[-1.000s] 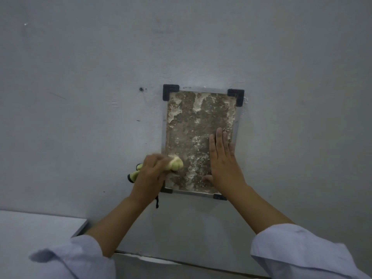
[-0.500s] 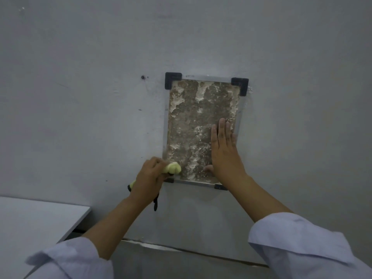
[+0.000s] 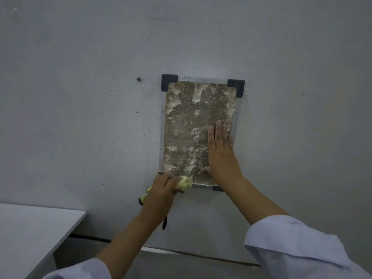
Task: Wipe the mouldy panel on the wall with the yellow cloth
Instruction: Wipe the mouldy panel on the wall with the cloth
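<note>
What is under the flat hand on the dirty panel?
The right hand lies flat on the mouldy panel, covering its lower right part. What the panel looks like beneath the palm is hidden.

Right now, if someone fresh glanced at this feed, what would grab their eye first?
The mouldy panel, brown and blotched with white, stands out at the centre of the plain grey wall, with black brackets at its corners. The right hand lies flat on its lower right part, while the left hand grips the yellow cloth at the bottom left corner.
</note>
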